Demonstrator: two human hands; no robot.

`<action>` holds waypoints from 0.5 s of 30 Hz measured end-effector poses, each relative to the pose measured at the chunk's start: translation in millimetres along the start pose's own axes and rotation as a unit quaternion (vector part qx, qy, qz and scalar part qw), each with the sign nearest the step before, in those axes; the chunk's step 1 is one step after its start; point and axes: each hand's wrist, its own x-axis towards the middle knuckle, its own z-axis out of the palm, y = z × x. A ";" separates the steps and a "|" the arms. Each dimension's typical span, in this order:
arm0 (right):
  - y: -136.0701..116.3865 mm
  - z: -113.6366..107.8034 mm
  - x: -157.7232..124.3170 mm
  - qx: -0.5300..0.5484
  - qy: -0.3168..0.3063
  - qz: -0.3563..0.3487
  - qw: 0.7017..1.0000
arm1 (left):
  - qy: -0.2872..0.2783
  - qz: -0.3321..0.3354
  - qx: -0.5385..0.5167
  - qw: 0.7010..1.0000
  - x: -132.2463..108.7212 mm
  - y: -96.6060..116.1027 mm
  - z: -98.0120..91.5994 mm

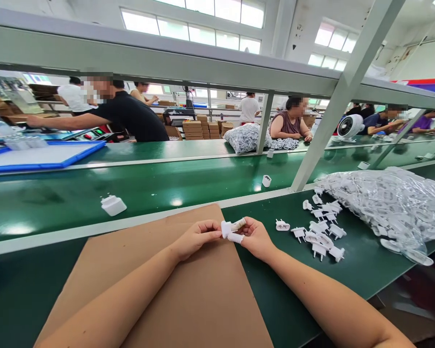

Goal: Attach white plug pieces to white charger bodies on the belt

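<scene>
Over the upper right edge of a brown cardboard sheet (159,290), a small white plastic plug part (225,229) is held between both hands. My left hand (197,238) pinches it from the left with thumb and fingers. From the right, my right hand (258,239) grips it with thumb and forefinger, both wrapped in white finger covers. The fingertips hide much of the part. Several white plug pieces with pins (319,237) lie loose on the green table, to the right of my right hand.
A clear plastic bag (391,208) full of white parts lies at the right. Beyond a pale rail runs a green conveyor belt (68,203) carrying white chargers (113,205). A slanted metal post (333,111) rises at the right. Co-workers sit across the line; a blue-edged tray (72,157) is far left.
</scene>
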 end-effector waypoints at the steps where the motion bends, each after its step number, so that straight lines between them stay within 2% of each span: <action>1: 0.7 0.4 -0.7 -0.005 -0.004 -0.008 1.000 | 0.000 -0.013 -0.019 1.000 -0.5 0.6 -1.4; 5: -0.2 1.6 -2.4 -0.045 0.002 -0.084 0.995 | -0.005 -0.049 -0.076 0.996 -2.9 0.2 -8.2; 7: -2.0 0.1 -2.8 -0.103 -0.053 -0.154 0.981 | -0.017 -0.066 -0.086 0.994 -4.4 0.5 -10.8; 10: -3.7 -4.5 -4.2 -0.221 -0.137 -0.241 0.935 | -0.043 -0.083 -0.068 0.993 -6.0 2.5 -10.8; 12: -5.1 -7.3 -6.0 -0.286 -0.137 -0.259 0.912 | -0.040 -0.059 -0.037 0.997 -5.7 4.0 -8.5; 15: -11.0 -8.5 -10.0 -0.358 -0.098 -0.261 0.891 | 0.022 -0.030 0.003 0.999 -0.6 5.6 -5.2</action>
